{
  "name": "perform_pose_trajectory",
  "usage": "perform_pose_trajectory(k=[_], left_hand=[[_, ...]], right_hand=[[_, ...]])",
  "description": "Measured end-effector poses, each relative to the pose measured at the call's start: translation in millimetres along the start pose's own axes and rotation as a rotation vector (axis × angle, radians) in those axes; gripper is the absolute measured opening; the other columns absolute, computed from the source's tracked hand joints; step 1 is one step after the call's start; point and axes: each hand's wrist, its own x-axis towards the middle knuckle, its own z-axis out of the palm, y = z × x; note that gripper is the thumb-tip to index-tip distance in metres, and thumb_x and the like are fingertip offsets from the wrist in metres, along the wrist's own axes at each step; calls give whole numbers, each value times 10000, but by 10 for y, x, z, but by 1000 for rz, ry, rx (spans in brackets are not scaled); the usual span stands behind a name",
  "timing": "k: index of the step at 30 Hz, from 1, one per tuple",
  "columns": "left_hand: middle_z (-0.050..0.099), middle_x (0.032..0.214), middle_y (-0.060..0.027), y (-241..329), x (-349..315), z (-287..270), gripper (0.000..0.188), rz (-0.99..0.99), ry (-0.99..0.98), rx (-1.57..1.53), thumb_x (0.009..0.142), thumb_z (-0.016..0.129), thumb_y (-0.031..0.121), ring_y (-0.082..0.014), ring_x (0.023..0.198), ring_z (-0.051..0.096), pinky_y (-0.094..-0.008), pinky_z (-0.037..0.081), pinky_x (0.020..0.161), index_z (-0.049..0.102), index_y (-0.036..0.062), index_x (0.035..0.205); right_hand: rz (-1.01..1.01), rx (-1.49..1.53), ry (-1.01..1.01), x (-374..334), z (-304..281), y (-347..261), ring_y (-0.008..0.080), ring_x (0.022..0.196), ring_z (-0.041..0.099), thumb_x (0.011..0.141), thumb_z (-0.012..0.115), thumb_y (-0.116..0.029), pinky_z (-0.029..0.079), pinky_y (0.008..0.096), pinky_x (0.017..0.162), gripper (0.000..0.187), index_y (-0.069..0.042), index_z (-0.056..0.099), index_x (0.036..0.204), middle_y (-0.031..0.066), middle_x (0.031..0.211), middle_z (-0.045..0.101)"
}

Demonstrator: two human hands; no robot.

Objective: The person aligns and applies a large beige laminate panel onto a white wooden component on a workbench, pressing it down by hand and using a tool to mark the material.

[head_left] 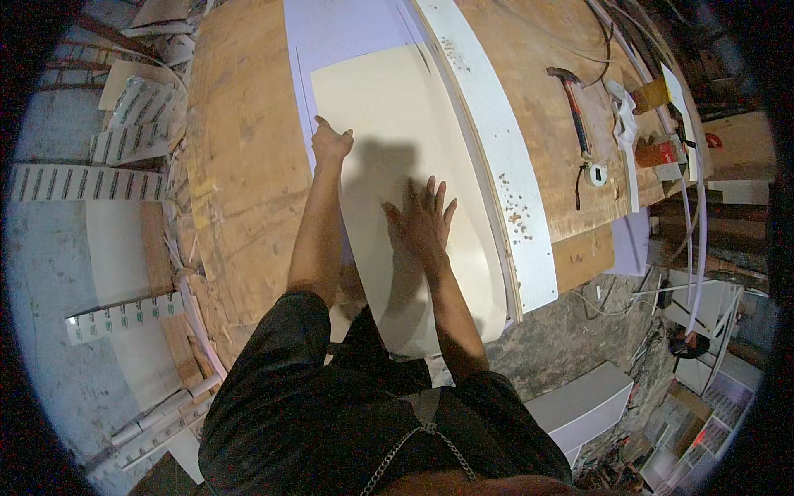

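Two bare hands, both at a cream sheet; clock positions taken from the middle of the view.

- Left hand (332, 144), one: at 11 o'clock, on the sheet's left edge; index finger stretched forward, thumb spread well apart from it, nothing seen between them; remaining fingers unclear.
- Right hand (423, 223), one: just off the middle toward 1 o'clock; palm down, fingers fanned, laid on the sheet and grasping nothing.
- Cream sheet (389, 99), one, thin, long: across the middle, running from 11 to 5 o'clock; dark shadow over its central part; near end bowed.
- Lavender sheet (339, 29), one: at 12 o'clock, partly under the cream sheet, dark lines along its margins.
- White board (496, 132), one, long and narrow: at 2 o'clock, beside the cream sheet's right edge; brown specks on top.
- Plywood worktop (240, 124): bare stretch at 10 o'clock.
- Claw hammer (577, 116), one, dark-handled: at 2 o'clock, on the worktop.
- Tape measure (596, 174), one, white-faced: also toward 2 o'clock, just beyond the hammer's handle end.
- White box-shaped panel (579, 409), one: between 4 and 5 o'clock, below worktop level.
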Motion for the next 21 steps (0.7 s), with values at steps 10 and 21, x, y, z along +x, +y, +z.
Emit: perform_pose_trajectory(k=[10, 21], left_hand=[[614, 1232, -336, -18, 346, 11, 1041, 7, 5, 10, 794, 772, 330, -426, 1174, 612, -433, 495, 1027, 176, -155, 1496], [622, 1249, -298, 26, 670, 38, 1056, -43, 21, 43, 808, 773, 365, -407, 1169, 621, -439, 513, 1013, 151, -77, 1537]], right_hand=[[29, -18, -41, 279, -37, -246, 429, 1514, 122, 973, 357, -673, 43, 684, 1168, 821, -89, 316, 1549, 265, 1604, 229], [-43, 43, 22, 344, -41, -462, 448, 1505, 141, 963, 404, -671, 62, 675, 1169, 845, -70, 305, 1549, 298, 1594, 212]])
